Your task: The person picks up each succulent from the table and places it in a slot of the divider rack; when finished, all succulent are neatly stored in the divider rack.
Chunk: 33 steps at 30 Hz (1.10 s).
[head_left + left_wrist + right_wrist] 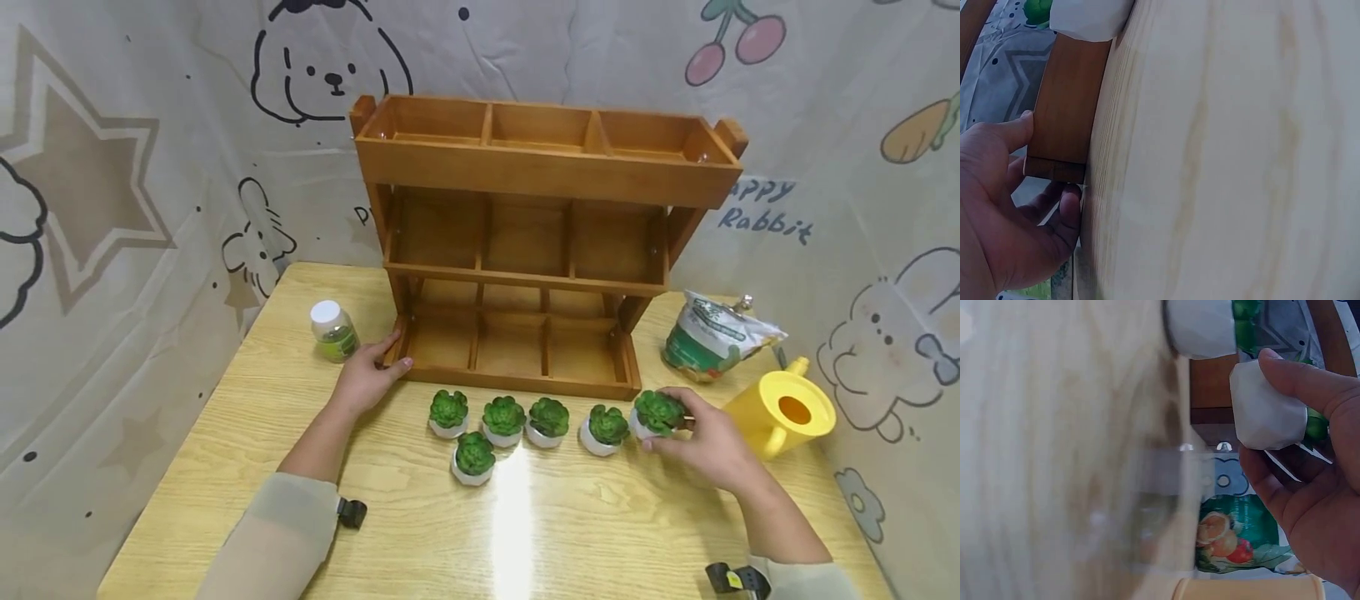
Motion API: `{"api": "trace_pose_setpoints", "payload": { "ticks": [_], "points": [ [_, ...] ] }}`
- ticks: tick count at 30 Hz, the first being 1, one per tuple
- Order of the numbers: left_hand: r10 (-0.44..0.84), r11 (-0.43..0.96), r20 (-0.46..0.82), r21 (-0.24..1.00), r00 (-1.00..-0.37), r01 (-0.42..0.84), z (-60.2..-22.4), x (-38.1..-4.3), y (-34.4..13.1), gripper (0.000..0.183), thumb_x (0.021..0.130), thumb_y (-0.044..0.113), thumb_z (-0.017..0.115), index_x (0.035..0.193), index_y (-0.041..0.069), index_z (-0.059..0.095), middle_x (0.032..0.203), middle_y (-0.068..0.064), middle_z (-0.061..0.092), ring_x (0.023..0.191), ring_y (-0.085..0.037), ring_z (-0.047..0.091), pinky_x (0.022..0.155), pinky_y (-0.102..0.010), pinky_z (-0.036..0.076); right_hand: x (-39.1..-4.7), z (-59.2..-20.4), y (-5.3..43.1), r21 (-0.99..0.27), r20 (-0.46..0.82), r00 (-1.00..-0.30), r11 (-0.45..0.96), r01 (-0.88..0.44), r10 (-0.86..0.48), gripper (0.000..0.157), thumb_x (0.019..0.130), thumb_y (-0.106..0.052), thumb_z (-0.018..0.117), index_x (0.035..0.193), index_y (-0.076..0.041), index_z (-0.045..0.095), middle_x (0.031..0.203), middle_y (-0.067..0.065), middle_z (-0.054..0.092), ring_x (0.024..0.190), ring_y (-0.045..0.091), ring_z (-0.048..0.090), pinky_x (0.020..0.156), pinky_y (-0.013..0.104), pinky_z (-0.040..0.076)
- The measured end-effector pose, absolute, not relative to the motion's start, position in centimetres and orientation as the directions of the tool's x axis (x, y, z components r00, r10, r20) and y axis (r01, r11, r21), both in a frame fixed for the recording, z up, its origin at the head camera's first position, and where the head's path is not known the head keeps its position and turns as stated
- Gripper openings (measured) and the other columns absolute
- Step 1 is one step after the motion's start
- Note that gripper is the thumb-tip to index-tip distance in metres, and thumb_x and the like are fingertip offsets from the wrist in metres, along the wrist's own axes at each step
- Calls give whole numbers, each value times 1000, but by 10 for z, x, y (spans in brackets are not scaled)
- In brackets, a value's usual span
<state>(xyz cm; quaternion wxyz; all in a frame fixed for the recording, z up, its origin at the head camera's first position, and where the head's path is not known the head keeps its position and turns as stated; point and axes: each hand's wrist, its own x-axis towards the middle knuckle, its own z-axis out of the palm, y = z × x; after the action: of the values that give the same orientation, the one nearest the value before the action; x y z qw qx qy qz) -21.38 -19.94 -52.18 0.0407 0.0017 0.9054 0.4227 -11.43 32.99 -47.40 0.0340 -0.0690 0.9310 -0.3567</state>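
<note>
The right hand (708, 442) is holding a potted plant (654, 414) at five o'clock of the wooden shelf (547, 173); the left hand (367, 379) is gripping its seven-o'clock corner. I am guessing picking-up, next needing steadiness.

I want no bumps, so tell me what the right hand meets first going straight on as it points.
Beyond the potted plant it holds, the right hand would probably meet the wooden shelf first, near its lower right corner; depth is unclear, so the neighbouring plant might come first.
</note>
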Motion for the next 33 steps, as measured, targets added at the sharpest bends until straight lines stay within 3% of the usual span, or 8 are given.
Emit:
{"api": "trace_pose_setpoints", "payload": {
  "ticks": [4,11,33],
  "points": [
    [34,648,-74,761,-997,-34,-524,-213,-202,69,98,46,70,159,25,45,144,-21,54,118,-34,51,103,-54,44,-118,-471,328,-658,10,-988,743,-124,-157,85,77,-39,94,144,-8,52,126,23,67,111,48,66,93,59,56],
    [48,635,-73,772,-996,-26,-529,-210,-202,71,98,45,71,159,22,44,154,-25,47,140,-42,45,114,-60,37,-120,-464,325,-641,21,-992,760,-110,-127,87,78,-44,91,146,-7,51,126,24,66,110,46,67,92,59,56],
    [42,624,-65,781,-997,-24,-525,-213,-199,71,98,45,70,160,22,44,155,-25,46,141,-42,44,114,-59,38,-150,-438,285,-649,124,-974,727,-225,-190,79,79,-45,92,140,-10,56,119,8,69,105,27,66,91,53,56]
  ]
}}
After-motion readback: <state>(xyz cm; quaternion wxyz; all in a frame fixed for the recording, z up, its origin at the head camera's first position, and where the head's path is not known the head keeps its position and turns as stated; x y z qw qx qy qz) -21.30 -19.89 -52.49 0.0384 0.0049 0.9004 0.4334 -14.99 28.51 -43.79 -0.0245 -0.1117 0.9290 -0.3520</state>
